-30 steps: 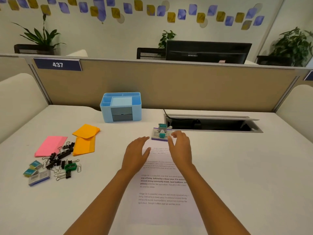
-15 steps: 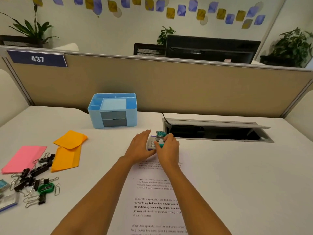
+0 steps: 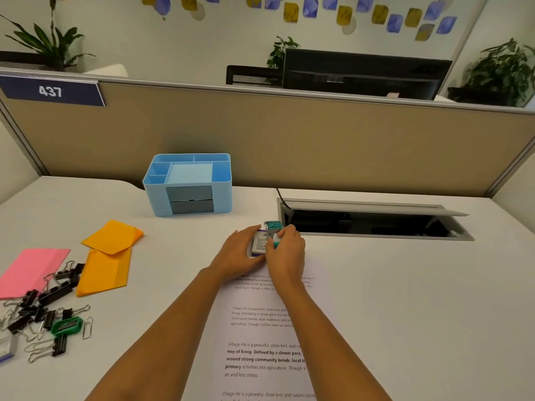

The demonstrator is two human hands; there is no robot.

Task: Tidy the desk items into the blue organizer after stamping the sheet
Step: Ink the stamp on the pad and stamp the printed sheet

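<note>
1. Two hands meet at the far end of the printed sheet [image 3: 262,355]. The left grip [image 3: 238,251] grasps a small white-and-purple box [image 3: 258,243] between fingers and thumb. The right grip [image 3: 286,251] is clenched round the body of a small teal stamp [image 3: 273,226], which sits on or against that box.
2. The step in hand looks like freeing the stamp for use. The left grip should pin the box flat to the desk [image 3: 405,299] while the right lifts the stamp straight up, so nothing skids.
3. The stamp should then come down square on a bare patch of the sheet, clear of the text, with one firm press and no rocking.
4. The sheet lies loose, so a palm on it would stop it creeping.
5. The blue organizer [image 3: 188,183] stands well apart to the far left, against the partition, its top compartments showing nothing inside.
6. Waiting to be tidied at the left are orange envelopes [image 3: 108,257], pink paper [image 3: 27,270], a tangle of black binder clips [image 3: 43,306], a green clip holder [image 3: 67,325] and wire paper clips [image 3: 86,328].
7. The open cable hatch [image 3: 370,222] lies just beyond the right grip. A dropped stamp could roll in.
</note>
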